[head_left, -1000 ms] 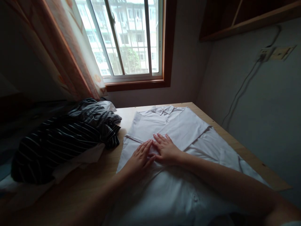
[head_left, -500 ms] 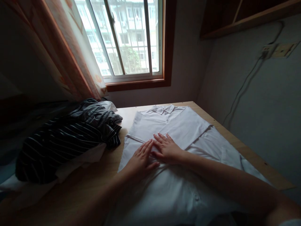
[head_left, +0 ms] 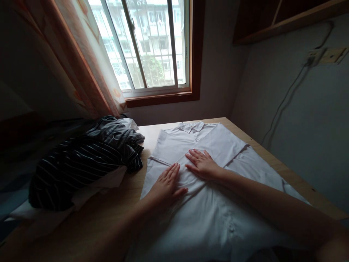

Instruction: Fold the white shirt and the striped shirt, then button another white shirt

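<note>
A white collared shirt [head_left: 218,207] lies spread on the wooden table, its collar [head_left: 192,127] at the far end toward the window. Its sleeves are folded inward across the chest. Flat on the cloth near the middle rests my left hand [head_left: 167,185], fingers stretched forward and thumb out to the right. My right hand [head_left: 201,164] lies slightly farther up and to the right, palm down on a folded sleeve with its fingers extended. A small gap separates the two hands, and neither grips anything.
Left of the shirt, a heap of striped dark clothes [head_left: 81,163] sits on the table [head_left: 109,214] with white cloth under it. Behind are a curtain [head_left: 79,62] and a window [head_left: 158,47]. A cable [head_left: 285,96] hangs down the right wall from a socket.
My right hand has slid right and slightly away over the shirt, so the hands no longer touch. My left hand has barely moved. The view has shifted slightly.
</note>
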Demonstrator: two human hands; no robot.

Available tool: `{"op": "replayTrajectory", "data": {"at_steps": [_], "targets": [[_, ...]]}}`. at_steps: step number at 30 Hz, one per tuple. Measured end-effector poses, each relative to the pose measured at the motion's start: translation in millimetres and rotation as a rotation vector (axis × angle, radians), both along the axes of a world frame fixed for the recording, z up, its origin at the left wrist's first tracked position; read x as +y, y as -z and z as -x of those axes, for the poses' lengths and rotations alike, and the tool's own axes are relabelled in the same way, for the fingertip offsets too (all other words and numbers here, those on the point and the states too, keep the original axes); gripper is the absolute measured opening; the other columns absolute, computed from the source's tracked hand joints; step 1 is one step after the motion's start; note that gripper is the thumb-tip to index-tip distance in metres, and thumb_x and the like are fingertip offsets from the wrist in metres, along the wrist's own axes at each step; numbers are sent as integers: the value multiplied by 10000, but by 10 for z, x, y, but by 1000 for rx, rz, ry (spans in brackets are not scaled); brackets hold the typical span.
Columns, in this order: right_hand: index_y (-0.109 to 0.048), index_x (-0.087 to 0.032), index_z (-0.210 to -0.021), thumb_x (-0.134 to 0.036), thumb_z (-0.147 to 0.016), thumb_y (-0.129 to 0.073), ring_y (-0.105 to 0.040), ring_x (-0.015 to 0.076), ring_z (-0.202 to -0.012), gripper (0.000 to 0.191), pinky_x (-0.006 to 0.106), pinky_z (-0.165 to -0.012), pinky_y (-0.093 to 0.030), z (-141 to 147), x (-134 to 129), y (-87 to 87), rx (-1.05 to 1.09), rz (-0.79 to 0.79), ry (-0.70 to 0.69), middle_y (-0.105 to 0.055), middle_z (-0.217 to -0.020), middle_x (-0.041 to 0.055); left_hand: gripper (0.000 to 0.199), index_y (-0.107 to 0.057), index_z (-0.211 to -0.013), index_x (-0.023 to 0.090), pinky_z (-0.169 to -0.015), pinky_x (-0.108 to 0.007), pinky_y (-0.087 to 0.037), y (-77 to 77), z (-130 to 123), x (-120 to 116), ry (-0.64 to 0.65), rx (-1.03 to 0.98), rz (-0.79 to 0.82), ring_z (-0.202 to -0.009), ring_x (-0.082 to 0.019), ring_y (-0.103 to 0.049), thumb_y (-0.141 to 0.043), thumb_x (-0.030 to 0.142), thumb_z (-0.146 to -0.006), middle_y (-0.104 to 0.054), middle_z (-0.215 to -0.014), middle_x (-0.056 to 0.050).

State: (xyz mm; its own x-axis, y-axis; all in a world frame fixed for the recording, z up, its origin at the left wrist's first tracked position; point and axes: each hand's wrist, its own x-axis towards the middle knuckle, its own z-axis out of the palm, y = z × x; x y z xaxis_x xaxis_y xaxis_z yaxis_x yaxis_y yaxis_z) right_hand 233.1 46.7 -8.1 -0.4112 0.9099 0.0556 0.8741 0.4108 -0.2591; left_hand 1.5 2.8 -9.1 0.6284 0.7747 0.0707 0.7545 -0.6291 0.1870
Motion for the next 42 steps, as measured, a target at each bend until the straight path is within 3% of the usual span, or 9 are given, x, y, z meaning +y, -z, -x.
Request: {"op": "replayTrajectory", "data": {"at_steps": [8, 17, 32, 37, 42], "targets": [[-323, -250, -1533, -644, -972, -238, -179, 276, -1495, 691, 607, -1174, -49, -181, 70, 37, 6, -7, 5, -232, -1616, 86, 829, -244, -1532, 83, -1205, -448, -245, -63, -25, -24, -24, 31, 41, -1486, -291, -221, -429, 620, -928, -260, -1594, -182], [-349, -219, -1526, -611, -980, -258, -210, 228, -1489, 679, 451, -1203, -158, -574, 231, 96, -47, -52, -34, -254, -1610, 75, 808, -251, -1538, 121, -1203, -429, -261, -64, -15, -31, -20, 8, 22, -1480, -281, -240, -451, 611, -927, -277, -1592, -159], [-348, -259, -1523, -562, -966, -225, -242, 243, -1479, 646, 477, -1190, -203, -1476, 634, 266, -164, -47, 285, -281, -1606, 57, 807, -236, -1552, 160, -1202, -431, -272, -46, 4, -21, -3, -10, 6, -1479, -280, -243, -448, 622, -925, -280, -1595, -136], [-366, -211, -1513, -540, -964, -243, -262, 243, -1471, 651, 438, -1195, -207, -1738, 756, 316, -190, -67, 303, -314, -1591, 84, 831, -243, -1545, 121, -1200, -447, -271, -52, -7, -22, -19, 4, 30, -1480, -291, -239, -438, 635, -922, -278, -1591, -158], [-373, -152, -1509, -535, -966, -244, -242, 236, -1478, 677, 389, -1203, -185, -1883, 849, 354, -204, -66, 290, -305, -1592, 114, 809, -218, -1558, 172, -1202, -438, -268, -41, 4, -19, -1, -17, 13, -1481, -281, -239, -447, 623, -926, -282, -1595, -135]]}}
